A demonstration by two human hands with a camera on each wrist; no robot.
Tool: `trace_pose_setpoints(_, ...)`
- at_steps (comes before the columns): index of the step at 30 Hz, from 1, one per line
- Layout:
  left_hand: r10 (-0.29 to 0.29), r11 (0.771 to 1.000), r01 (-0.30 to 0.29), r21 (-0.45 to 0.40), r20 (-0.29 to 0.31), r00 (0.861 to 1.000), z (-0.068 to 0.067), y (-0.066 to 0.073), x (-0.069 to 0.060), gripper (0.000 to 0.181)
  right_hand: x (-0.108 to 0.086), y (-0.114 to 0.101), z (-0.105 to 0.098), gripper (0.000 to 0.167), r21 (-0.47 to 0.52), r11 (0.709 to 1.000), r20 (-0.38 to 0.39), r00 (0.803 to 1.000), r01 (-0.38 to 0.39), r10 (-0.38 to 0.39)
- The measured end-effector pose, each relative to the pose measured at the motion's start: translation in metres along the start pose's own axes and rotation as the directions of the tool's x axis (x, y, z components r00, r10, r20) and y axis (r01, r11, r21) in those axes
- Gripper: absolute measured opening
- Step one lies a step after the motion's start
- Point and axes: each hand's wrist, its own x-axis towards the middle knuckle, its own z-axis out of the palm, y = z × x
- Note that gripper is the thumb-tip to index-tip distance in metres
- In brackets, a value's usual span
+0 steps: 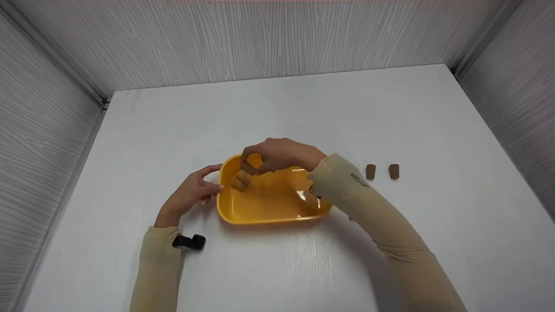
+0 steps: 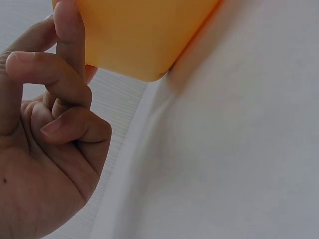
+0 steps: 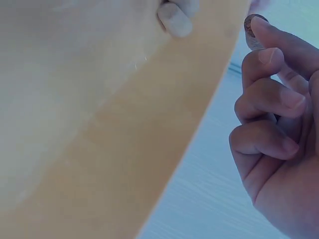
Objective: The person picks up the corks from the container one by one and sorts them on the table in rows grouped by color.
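Note:
My right hand point(image 1: 277, 154) reaches over the far rim of a yellow plastic tub point(image 1: 277, 221). Between thumb and fingertips it pinches a small tapered brown cork stopper point(image 1: 248, 168), whose round end shows in the right wrist view. Two more cork stoppers point(image 1: 239, 181) lie side by side on the tub's floor, at its left end, just below the held one. With thumb and forefinger, my left hand point(image 1: 190, 190) holds the tub's left end at the rim. Its other fingers are curled beside the tub wall point(image 2: 134, 40) in the left wrist view.
Right of the tub, two more cork stoppers, a nearer one point(image 1: 370, 171) and a farther one point(image 1: 393, 171), lie apart on the white table point(image 1: 277, 268). Grey wood-grain panels point(image 1: 260, 43) stand behind the table and at both sides. A black strap point(image 1: 189, 242) circles the left wrist.

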Motion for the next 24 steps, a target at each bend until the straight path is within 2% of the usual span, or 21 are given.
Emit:
trace_pose_setpoints(5,-0.006,1.000,0.006,0.023,-0.010,1.000,0.000,-0.001,0.000,0.066,-0.024,0.016,-0.015,0.033,0.025,1.000,-0.073,0.997,-0.013,0.015)
trace_pose_setpoints(13,-0.006,0.999,0.006,0.031,-0.013,1.000,-0.001,-0.002,-0.002,0.065,-0.064,0.051,-0.035,0.040,0.107,0.993,-0.175,0.982,-0.056,0.074)
trace_pose_setpoints(19,0.005,1.000,-0.005,0.029,-0.012,1.000,-0.002,-0.005,-0.002,0.065,-0.095,0.075,-0.042,0.039,0.204,0.975,-0.239,0.961,-0.094,0.142)
trace_pose_setpoints(24,0.000,1.000,0.000,0.020,-0.010,1.000,-0.002,-0.005,0.000,0.067,-0.123,0.095,-0.039,0.038,0.210,0.969,-0.267,0.945,-0.133,0.187)
